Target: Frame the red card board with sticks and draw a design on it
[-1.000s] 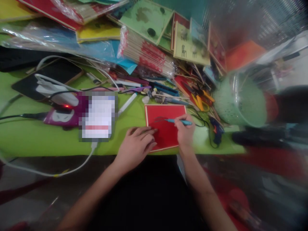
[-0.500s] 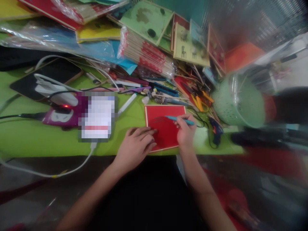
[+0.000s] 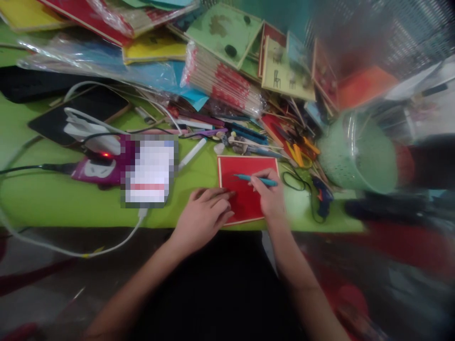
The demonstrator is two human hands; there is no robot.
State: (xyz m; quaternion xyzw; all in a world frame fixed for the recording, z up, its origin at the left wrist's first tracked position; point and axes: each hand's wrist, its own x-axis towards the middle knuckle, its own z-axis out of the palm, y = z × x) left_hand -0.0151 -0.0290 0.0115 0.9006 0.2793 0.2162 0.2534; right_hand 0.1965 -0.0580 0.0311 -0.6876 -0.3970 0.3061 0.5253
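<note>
A red card with a pale wooden border (image 3: pixel 249 203) lies on the green table near its front edge. My right hand (image 3: pixel 270 196) grips a blue pen (image 3: pixel 261 180), its tip pointing left at the upper left part of the card. Faint dark marks show near the tip. Flat on the card's lower left side rests my left hand (image 3: pixel 208 213), its fingers stretched out over the red surface. Nothing shows in that hand.
Left of the card are a white marker (image 3: pixel 193 154), a phone with a blurred screen (image 3: pixel 151 170) on a cable, and a purple power strip (image 3: pixel 95 170). Scissors (image 3: pixel 300 151), a glue gun (image 3: pixel 323 196) and a green basket (image 3: pixel 355 151) stand right. Bundled sticks (image 3: pixel 223 80) lie behind.
The pen and my right hand have moved left across the card, toward its upper left. My left hand stays on the card. The whole view has shifted slightly.
</note>
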